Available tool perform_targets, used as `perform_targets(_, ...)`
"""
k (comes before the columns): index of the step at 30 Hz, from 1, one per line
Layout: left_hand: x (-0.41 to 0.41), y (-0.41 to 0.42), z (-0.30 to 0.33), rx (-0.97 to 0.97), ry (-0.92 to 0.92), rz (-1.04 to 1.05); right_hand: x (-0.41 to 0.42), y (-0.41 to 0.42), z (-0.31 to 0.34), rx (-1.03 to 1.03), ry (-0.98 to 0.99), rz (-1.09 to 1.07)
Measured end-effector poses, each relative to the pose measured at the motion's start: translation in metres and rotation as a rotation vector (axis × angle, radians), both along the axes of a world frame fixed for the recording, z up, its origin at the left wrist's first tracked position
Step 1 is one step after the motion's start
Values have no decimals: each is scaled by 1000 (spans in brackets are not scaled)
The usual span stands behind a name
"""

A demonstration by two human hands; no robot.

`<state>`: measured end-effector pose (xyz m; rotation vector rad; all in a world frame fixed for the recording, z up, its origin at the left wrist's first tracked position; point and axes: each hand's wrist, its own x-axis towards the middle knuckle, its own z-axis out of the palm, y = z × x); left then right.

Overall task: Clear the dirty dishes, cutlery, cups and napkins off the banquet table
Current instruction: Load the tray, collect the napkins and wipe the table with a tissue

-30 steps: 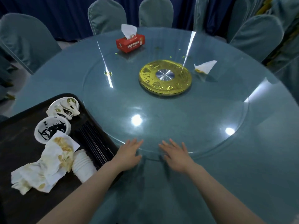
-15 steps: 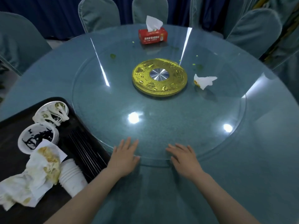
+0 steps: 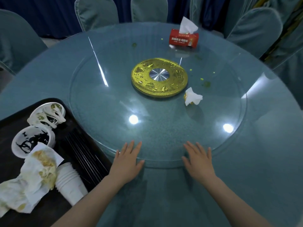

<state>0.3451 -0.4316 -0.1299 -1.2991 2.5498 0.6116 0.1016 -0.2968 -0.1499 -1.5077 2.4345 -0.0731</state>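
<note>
Both hands lie flat, fingers straight and spread, holding nothing: the left hand point(image 3: 126, 163) and right hand point(image 3: 197, 163) press the near rim of the glass turntable point(image 3: 114, 102). A crumpled napkin point(image 3: 192, 97) sits beside the gold hub point(image 3: 159, 77), no clear long axis.

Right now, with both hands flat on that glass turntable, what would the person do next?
Probably turn the turntable a little more: the crumpled dirty napkin lies beyond both the left hand and the right hand, beside the gold hub.
</note>
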Motion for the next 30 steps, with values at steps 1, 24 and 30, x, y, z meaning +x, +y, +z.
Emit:
perform_targets(1,-2,1,0,2,-16,-10,0,0,0,16,2,33)
perform_targets(24,81,-119,23,64,313,480,5,-227,21,-33,-236,5)
perform_targets(30,131,-103,42,25,495,463,60,-224,19,-33,-160,232)
